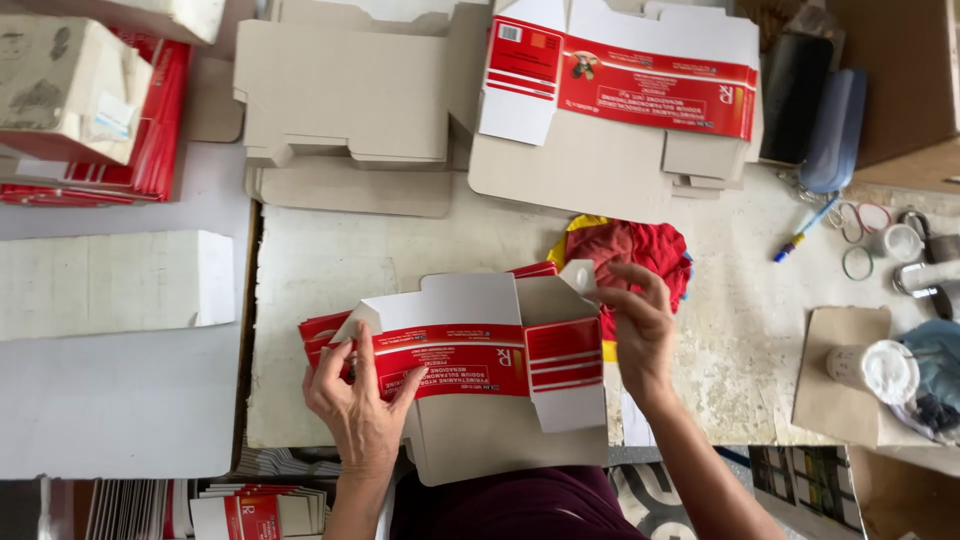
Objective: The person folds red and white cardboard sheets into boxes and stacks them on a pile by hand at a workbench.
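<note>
A flat, unfolded red-and-white cardboard carton blank point(470, 365) lies on the table's near edge, flaps partly raised.

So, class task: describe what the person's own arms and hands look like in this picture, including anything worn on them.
Both forearms are bare, with no sleeves reaching them. The left hand and the right hand wear no gloves, and no rings, watch or bracelets can be seen. The fingernails look short and unpainted. At the bottom edge, a dark maroon garment shows on the body between the arms.

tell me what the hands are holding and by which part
Both hold one flat red-and-white carton blank. The left hand presses its left end, fingers on the red band; the right hand pinches the small white flap at its upper right corner.
</note>
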